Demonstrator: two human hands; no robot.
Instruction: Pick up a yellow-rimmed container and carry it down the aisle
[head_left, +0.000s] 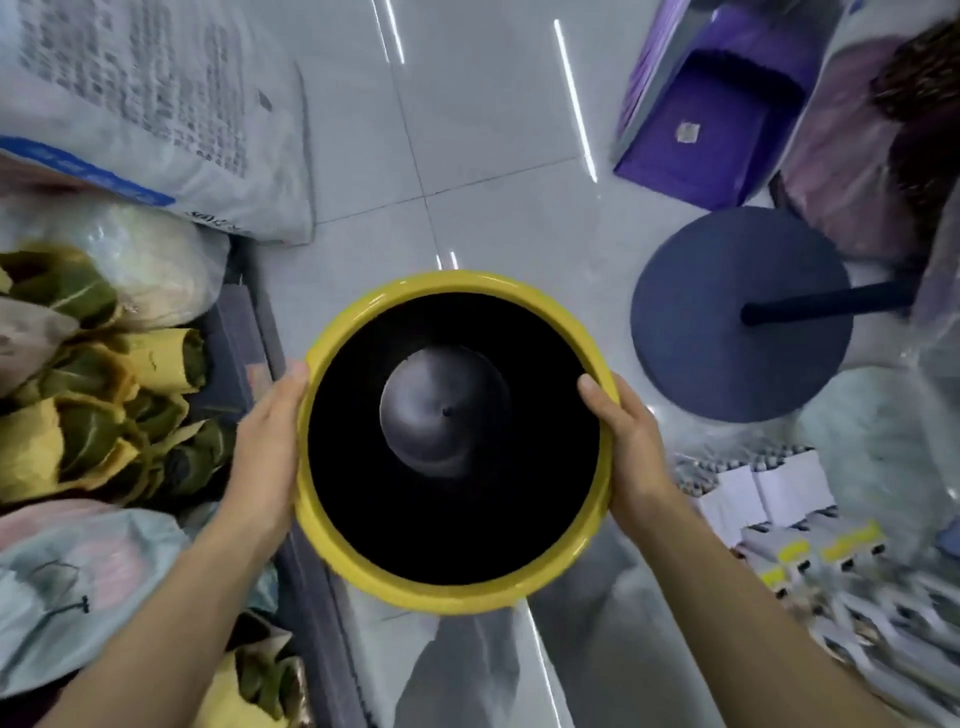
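I see both hands on a round yellow bucket (457, 597), held out over the white tiled floor (493, 156) in the middle of the view. The left hand (265, 457) presses against the left side of the rim, thumb lying along the yellow edge, the other fingers hidden behind the wall. The right hand (631, 447) takes the right side the same way, its thumb hooked over the rim into the dark inside. So each grip is closed around the bucket's rim, one on either side. Looking straight down the opening, I make out a black interior with a grey, domed bottom (444, 410).

To the left lie bundles wrapped in green and yellow paper (104, 395), with a white printed sack (156, 104) above them and a pale plastic bag (78, 582) below. To the right stands a dark round stand base (727, 322) with a black pole, a purple box (711, 124) beyond it, and small packaged goods (789, 519) stacked near the right forearm.
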